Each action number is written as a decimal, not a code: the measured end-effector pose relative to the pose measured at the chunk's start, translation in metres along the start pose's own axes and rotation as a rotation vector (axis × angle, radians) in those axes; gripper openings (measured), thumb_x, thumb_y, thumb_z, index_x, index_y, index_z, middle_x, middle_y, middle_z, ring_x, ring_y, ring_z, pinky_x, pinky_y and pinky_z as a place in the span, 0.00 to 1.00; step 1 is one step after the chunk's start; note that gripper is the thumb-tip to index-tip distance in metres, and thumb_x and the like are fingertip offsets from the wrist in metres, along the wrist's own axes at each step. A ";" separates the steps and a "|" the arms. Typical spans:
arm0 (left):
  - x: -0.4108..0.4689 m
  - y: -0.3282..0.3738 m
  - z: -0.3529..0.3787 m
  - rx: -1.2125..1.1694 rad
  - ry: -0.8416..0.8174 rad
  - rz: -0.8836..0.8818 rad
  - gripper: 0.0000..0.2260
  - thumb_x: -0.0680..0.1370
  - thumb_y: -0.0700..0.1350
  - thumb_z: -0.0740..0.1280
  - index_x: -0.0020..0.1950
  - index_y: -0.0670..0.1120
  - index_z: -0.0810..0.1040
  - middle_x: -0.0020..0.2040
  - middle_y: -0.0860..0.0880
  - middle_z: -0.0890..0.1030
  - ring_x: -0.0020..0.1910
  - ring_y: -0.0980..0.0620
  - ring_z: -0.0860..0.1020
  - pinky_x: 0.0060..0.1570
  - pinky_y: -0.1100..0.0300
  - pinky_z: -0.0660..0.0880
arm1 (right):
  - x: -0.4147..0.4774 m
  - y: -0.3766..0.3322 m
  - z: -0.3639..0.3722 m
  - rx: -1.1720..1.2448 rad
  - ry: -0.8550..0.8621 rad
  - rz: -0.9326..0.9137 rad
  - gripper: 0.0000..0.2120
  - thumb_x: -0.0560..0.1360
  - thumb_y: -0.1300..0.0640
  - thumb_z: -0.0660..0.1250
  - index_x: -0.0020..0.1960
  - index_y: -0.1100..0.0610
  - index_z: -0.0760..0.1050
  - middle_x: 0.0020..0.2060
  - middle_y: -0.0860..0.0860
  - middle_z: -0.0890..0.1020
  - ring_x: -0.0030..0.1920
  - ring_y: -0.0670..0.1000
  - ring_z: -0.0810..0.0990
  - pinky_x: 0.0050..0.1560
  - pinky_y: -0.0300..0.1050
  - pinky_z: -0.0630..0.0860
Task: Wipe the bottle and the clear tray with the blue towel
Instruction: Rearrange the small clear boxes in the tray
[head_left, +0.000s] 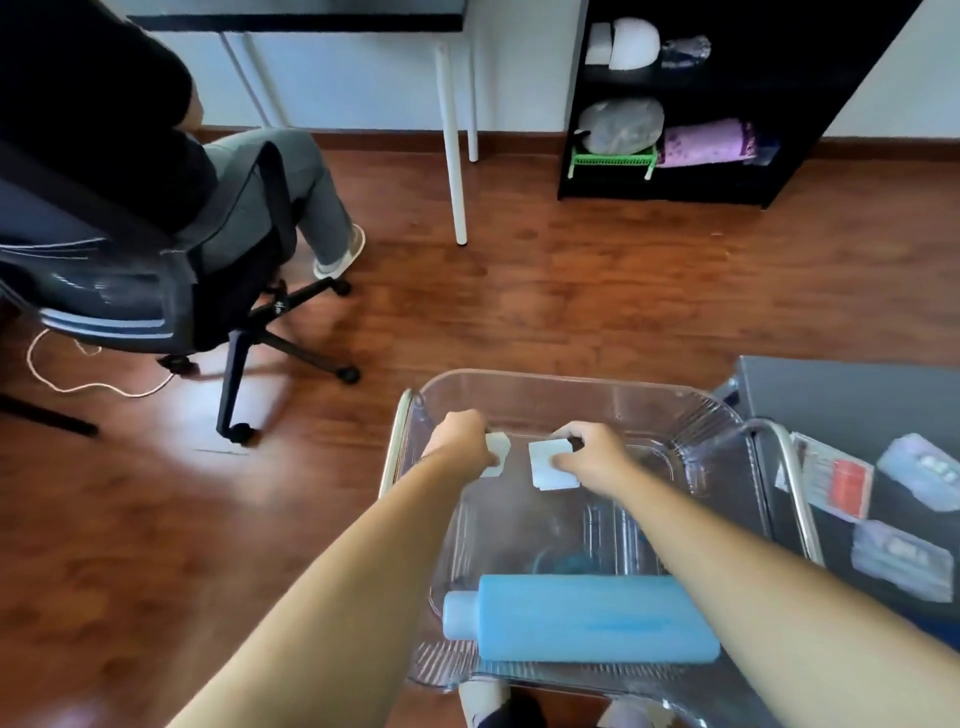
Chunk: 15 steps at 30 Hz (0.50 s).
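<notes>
- Nearest to me, the light blue plastic bottle (582, 618) lay on its side across the near rim of the clear plastic tray (571, 378), its cap pointing to the tray's left edge; neither hand touched it.
- Just beyond it, a dark bluish patch (566, 564) showed through the tray's floor. I could not tell whether that was the blue towel, and I saw no towel plainly anywhere.
- Toward the far wall of the tray both hands were down inside it. The left hand (460, 441) had its fingers curled, pinching a small pale square piece (497, 453); the right hand (592, 452) pinched a larger pale square pad (548, 465) by its right edge. The two pieces sat near each other, apart.
- I judged that wiping had not begun: the hands were busy with these pale pieces, not with a cloth on bottle or tray.
- The next move, as I read it, called for getting those pieces out of the tray, finding the towel, then steadying the bottle with one hand, since it could roll on that rim.
- Beyond the tray's right edge lay a grey surface (831, 395) with packets; farther off, a seated person on a black office chair (130, 291) and a black shelf unit (779, 171).
</notes>
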<state>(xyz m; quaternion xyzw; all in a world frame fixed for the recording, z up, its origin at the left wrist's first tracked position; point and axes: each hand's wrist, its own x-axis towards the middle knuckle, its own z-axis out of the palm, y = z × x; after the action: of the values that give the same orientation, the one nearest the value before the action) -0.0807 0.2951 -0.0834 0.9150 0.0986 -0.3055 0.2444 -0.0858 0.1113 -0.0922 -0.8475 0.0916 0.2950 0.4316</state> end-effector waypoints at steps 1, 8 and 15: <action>0.005 0.000 0.003 0.007 -0.002 -0.010 0.18 0.72 0.44 0.74 0.59 0.40 0.78 0.55 0.40 0.81 0.53 0.41 0.80 0.45 0.57 0.74 | 0.005 0.004 0.005 0.014 0.006 0.013 0.11 0.70 0.67 0.67 0.49 0.55 0.78 0.41 0.52 0.79 0.38 0.52 0.76 0.30 0.39 0.70; 0.021 -0.003 0.015 0.010 0.033 -0.059 0.18 0.72 0.41 0.73 0.61 0.42 0.78 0.55 0.40 0.82 0.52 0.41 0.80 0.52 0.52 0.78 | 0.021 0.019 0.027 0.092 0.110 0.052 0.11 0.71 0.64 0.71 0.52 0.55 0.78 0.41 0.49 0.80 0.39 0.51 0.77 0.31 0.39 0.68; 0.011 -0.007 0.028 0.185 0.259 0.076 0.19 0.74 0.47 0.72 0.62 0.45 0.73 0.58 0.46 0.78 0.57 0.43 0.76 0.51 0.52 0.72 | 0.016 0.026 0.030 -0.162 0.195 -0.095 0.14 0.72 0.58 0.70 0.58 0.55 0.75 0.52 0.50 0.77 0.52 0.53 0.76 0.50 0.46 0.73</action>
<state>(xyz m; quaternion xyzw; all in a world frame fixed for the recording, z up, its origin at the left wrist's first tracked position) -0.0888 0.2875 -0.1118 0.9684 0.0658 -0.1834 0.1555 -0.0958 0.1202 -0.1326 -0.9077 0.0686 0.1969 0.3642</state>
